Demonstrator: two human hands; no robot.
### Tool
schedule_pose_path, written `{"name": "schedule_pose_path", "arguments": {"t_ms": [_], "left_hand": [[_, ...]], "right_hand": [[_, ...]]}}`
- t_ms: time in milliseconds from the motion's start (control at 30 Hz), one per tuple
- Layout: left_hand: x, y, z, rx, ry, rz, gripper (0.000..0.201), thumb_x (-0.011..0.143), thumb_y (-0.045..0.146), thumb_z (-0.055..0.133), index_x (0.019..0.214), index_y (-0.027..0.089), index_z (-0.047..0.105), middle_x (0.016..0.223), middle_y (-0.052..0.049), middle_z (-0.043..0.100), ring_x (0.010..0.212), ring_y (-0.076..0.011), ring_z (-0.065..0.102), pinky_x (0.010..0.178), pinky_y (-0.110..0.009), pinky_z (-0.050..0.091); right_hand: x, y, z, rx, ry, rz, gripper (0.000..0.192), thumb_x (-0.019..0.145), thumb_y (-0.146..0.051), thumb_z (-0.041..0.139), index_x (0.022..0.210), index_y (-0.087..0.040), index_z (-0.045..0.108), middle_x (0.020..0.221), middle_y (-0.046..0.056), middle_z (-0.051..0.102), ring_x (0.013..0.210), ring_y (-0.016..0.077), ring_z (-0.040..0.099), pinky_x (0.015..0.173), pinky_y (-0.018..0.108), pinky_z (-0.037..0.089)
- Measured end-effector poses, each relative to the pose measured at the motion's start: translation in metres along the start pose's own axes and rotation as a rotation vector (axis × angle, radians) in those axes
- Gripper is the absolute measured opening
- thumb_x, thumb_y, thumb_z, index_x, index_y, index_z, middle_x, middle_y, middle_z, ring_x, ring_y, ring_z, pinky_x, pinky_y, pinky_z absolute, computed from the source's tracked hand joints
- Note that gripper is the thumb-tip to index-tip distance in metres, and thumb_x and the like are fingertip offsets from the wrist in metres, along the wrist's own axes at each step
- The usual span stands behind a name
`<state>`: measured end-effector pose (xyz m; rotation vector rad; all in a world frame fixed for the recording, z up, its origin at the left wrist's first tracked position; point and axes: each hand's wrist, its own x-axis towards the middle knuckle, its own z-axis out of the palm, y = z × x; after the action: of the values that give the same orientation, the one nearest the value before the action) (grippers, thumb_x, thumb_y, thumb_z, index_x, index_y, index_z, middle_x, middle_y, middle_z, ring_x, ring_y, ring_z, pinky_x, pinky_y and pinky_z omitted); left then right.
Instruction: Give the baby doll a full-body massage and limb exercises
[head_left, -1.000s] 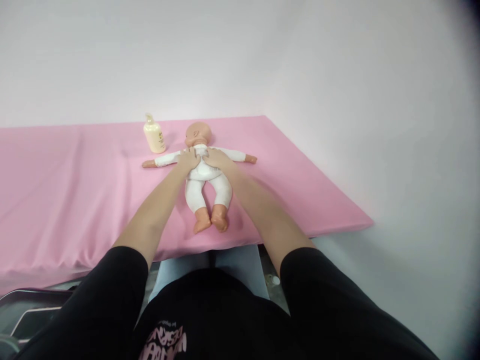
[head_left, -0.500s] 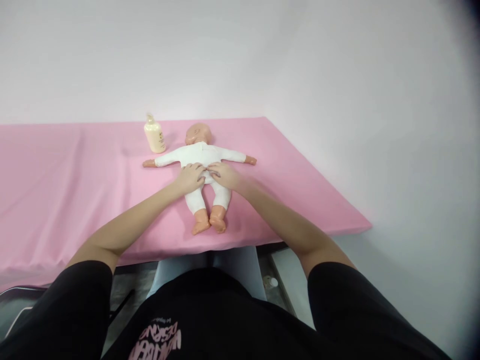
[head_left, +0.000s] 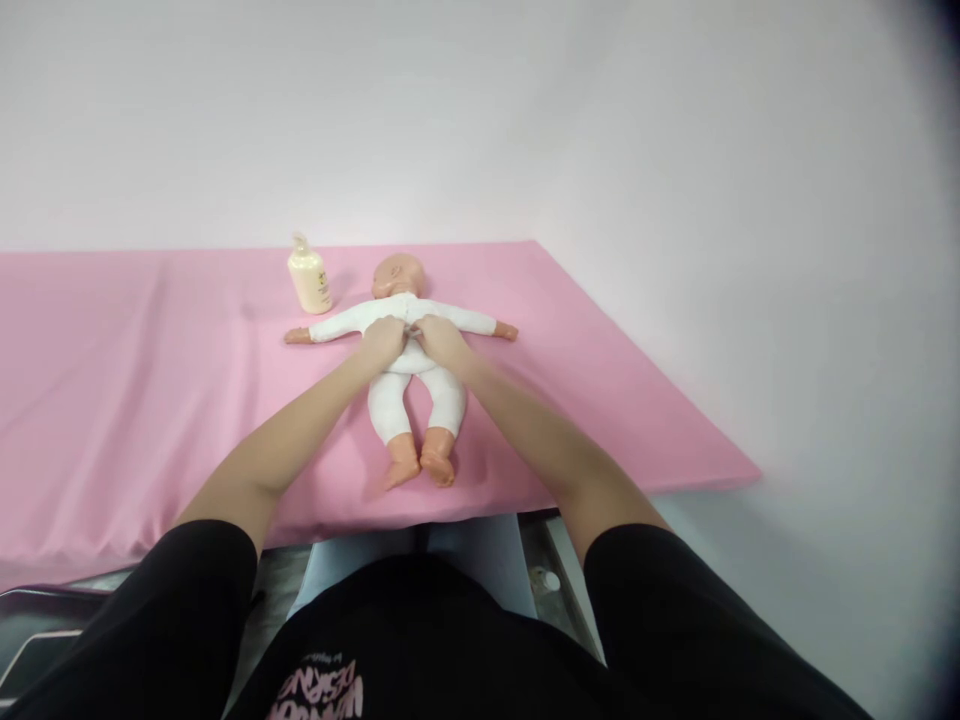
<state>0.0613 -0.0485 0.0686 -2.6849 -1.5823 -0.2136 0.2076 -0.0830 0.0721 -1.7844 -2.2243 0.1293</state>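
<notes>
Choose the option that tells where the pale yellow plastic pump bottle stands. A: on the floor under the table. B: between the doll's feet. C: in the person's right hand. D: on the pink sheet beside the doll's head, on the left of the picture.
D: the pale yellow plastic pump bottle stands upright on the pink sheet, left of the head of the baby doll in white clothes.

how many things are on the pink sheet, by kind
baby doll: 1, on its back, left hand and right hand resting on its chest
pump bottle: 1, upright beside the doll's head
total: 2, both on the pink sheet
</notes>
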Motion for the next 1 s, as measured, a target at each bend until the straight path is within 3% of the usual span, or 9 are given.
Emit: {"name": "schedule_pose_path", "arguments": {"t_ms": [100, 200, 333, 500, 667, 833, 1000], "left_hand": [[0.003, 0.004, 0.001, 0.038, 0.054, -0.013, 0.035, 0.105, 0.025, 0.044, 0.119, 0.009, 0.071, 0.133, -0.021, 0.061, 0.128, -0.0364, 0.055, 0.099, -0.044, 0.047], [0.007, 0.005, -0.001, 0.017, 0.041, -0.026, 0.034, 0.107, 0.025, 0.043, 0.121, 0.010, 0.070, 0.132, -0.020, 0.062, 0.125, -0.0341, 0.056, 0.098, -0.041, 0.047], [0.014, 0.003, -0.001, -0.017, 0.033, -0.044, 0.034, 0.110, 0.024, 0.040, 0.123, 0.008, 0.066, 0.122, -0.018, 0.069, 0.115, -0.0302, 0.062, 0.093, -0.036, 0.045], [0.023, -0.002, 0.008, -0.101, 0.110, -0.112, 0.038, 0.111, 0.030, 0.043, 0.136, 0.004, 0.054, 0.118, -0.020, 0.072, 0.112, -0.0289, 0.065, 0.089, -0.034, 0.045], [0.031, -0.013, 0.017, -0.184, 0.150, -0.136, 0.031, 0.108, 0.029, 0.047, 0.130, 0.013, 0.061, 0.124, -0.015, 0.073, 0.117, -0.0278, 0.066, 0.091, -0.033, 0.048], [0.031, -0.017, 0.018, -0.244, 0.171, -0.101, 0.031, 0.106, 0.026, 0.045, 0.127, 0.015, 0.066, 0.126, -0.014, 0.072, 0.118, -0.0267, 0.064, 0.102, -0.037, 0.048], [0.010, -0.005, -0.002, -0.079, 0.065, -0.104, 0.039, 0.106, 0.028, 0.042, 0.137, 0.013, 0.060, 0.141, -0.019, 0.060, 0.130, -0.0363, 0.054, 0.103, -0.049, 0.048]], "right_hand": [[0.011, 0.004, 0.003, -0.045, -0.004, 0.004, 0.035, 0.108, -0.015, 0.042, 0.123, -0.004, 0.072, 0.129, 0.019, 0.068, 0.110, 0.0209, 0.064, 0.099, 0.031, 0.044], [0.020, 0.007, 0.005, -0.101, -0.011, -0.001, 0.036, 0.109, -0.019, 0.042, 0.118, -0.006, 0.074, 0.134, 0.019, 0.065, 0.114, 0.0234, 0.061, 0.100, 0.033, 0.043], [0.030, 0.010, 0.008, -0.110, -0.009, 0.031, 0.038, 0.111, -0.022, 0.036, 0.123, -0.007, 0.069, 0.129, 0.019, 0.070, 0.114, 0.0252, 0.064, 0.099, 0.034, 0.044], [0.040, 0.010, 0.016, -0.084, 0.040, 0.135, 0.035, 0.111, -0.027, 0.035, 0.132, -0.011, 0.058, 0.124, 0.017, 0.075, 0.112, 0.0263, 0.070, 0.096, 0.035, 0.048], [0.048, 0.016, 0.024, 0.047, 0.092, 0.216, 0.028, 0.109, -0.028, 0.040, 0.129, -0.016, 0.056, 0.124, 0.014, 0.076, 0.114, 0.0279, 0.071, 0.096, 0.036, 0.049], [0.043, 0.019, 0.023, 0.110, 0.104, 0.168, 0.032, 0.109, -0.028, 0.037, 0.128, -0.017, 0.061, 0.128, 0.014, 0.073, 0.117, 0.0248, 0.068, 0.100, 0.034, 0.048], [0.026, 0.014, 0.014, -0.039, 0.033, 0.079, 0.038, 0.107, -0.024, 0.040, 0.138, -0.014, 0.059, 0.139, 0.018, 0.063, 0.124, 0.0290, 0.061, 0.108, 0.040, 0.045]]}}
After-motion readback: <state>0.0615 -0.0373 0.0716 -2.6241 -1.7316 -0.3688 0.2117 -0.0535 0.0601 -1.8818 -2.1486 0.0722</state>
